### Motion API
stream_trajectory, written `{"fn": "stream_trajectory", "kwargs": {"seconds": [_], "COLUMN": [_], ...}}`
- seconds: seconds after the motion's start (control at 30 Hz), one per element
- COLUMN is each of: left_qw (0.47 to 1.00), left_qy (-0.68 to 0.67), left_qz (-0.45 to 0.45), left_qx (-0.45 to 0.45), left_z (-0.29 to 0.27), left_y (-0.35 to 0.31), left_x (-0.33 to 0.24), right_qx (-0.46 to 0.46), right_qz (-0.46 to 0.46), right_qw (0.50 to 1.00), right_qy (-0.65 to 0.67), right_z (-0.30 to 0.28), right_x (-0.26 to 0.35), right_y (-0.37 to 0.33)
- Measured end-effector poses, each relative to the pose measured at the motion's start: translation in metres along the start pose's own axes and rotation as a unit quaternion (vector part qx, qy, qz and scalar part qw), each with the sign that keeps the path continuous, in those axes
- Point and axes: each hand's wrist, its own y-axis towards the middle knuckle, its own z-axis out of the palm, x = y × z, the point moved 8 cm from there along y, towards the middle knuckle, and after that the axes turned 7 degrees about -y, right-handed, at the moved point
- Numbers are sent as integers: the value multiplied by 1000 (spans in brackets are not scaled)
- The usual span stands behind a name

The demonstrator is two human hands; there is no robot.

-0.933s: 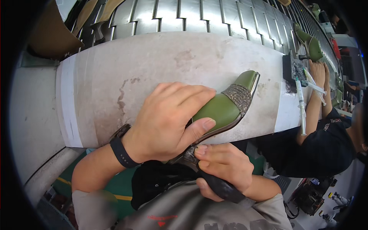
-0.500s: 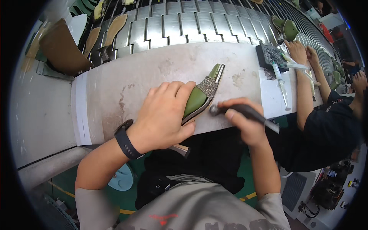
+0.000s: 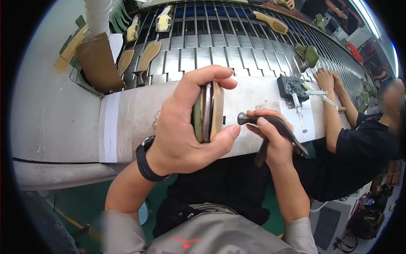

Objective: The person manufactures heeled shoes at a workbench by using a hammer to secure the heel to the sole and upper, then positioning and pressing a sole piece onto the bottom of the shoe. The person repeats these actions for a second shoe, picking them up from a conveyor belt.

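My left hand [image 3: 179, 127] is wrapped round a green shoe [image 3: 197, 122], raised above the worktable and tipped on its side. Its tan sole [image 3: 217, 111] faces right, with a dark metallic edge band beside the green upper; fingers and palm cover the rest. To the right, my right hand [image 3: 275, 142] grips a dark metal shoemaker's hammer [image 3: 272, 121] round its head. The hammer's round face points left at the shoe, a short gap away. Its flared end sticks out at lower right, and what looks like its handle shows below my fingers.
The pale worktable [image 3: 131, 127] borders a slatted metal conveyor [image 3: 190, 59] carrying tan soles [image 3: 150, 55] and green shoes [image 3: 308, 55]. A black block [image 3: 289, 86] and a syringe [image 3: 298, 112] lie at right, beside a co-worker's arms [image 3: 334, 114]. A brown board [image 3: 99, 63] stands at left.
My left hand has lifted the shoe off the table and turned it so its sole faces right. My right hand still holds the hammer, which has turned slightly. The view has shifted, showing more conveyor.
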Motion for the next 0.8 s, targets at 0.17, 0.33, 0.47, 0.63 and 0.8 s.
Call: {"fn": "stream_trajectory", "kwargs": {"seconds": [0.17, 0.33, 0.47, 0.63, 0.8], "left_qw": [999, 996, 995, 992, 954], "left_qy": [-10, 24, 55, 39, 111], "left_qz": [15, 51, 80, 113, 246], "left_qx": [-38, -74, -14, -42, -132], "left_z": [18, 29, 35, 39, 39], "left_y": [3, -1, -12, -42, -108], "left_x": [0, -4, -7, -20, -15], "right_qx": [88, 178, 205, 263, 350], "right_qz": [-380, -381, -301, -206, -242], "right_qw": [918, 877, 902, 920, 897], "right_qy": [-67, -232, -231, -206, -117], "right_z": [22, 55, 53, 53, 78], "right_x": [130, 145, 149, 152, 108], "right_y": [-70, -72, -65, -57, -83]}}
